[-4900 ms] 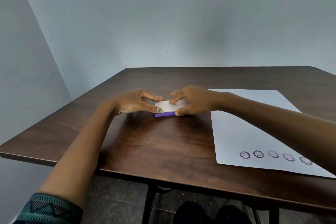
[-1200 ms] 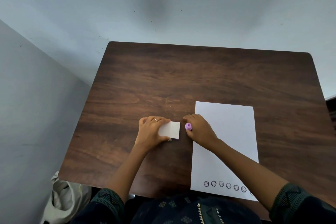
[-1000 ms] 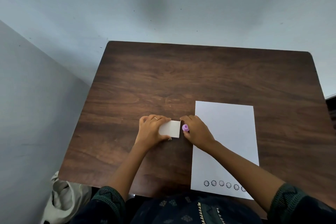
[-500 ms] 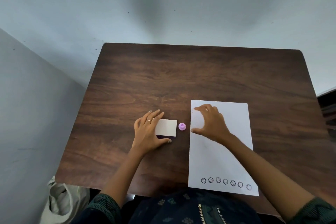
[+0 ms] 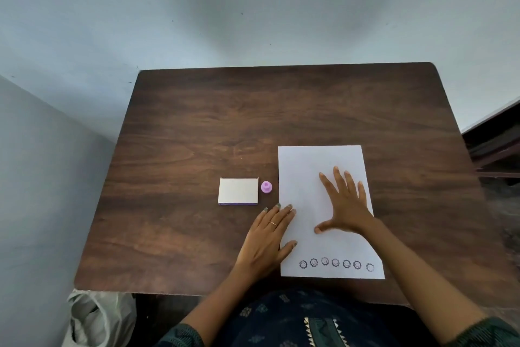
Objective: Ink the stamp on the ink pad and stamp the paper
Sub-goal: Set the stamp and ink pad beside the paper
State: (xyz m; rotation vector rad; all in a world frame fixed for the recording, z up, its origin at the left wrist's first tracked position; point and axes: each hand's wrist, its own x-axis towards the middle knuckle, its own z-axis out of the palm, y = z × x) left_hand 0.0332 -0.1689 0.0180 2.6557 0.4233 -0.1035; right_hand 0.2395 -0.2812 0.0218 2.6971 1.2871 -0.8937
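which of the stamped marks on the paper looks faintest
The rightmost mark in the row along the near edge of the paper. It is a pale ring set slightly apart, while the six marks to its left print darker.

Ink pad (image 5: 238,190): released by the left hand (image 5: 266,242), lid closed, no longer touched. Stamp (image 5: 266,187): let go by the right hand (image 5: 344,206) and left standing just beside the pad's right edge. Left hand: withdrawn toward the body, now laid flat at the left edge of the paper (image 5: 306,177). Right hand: shifted from the stamp onto the sheet, fingers spread, palm down.
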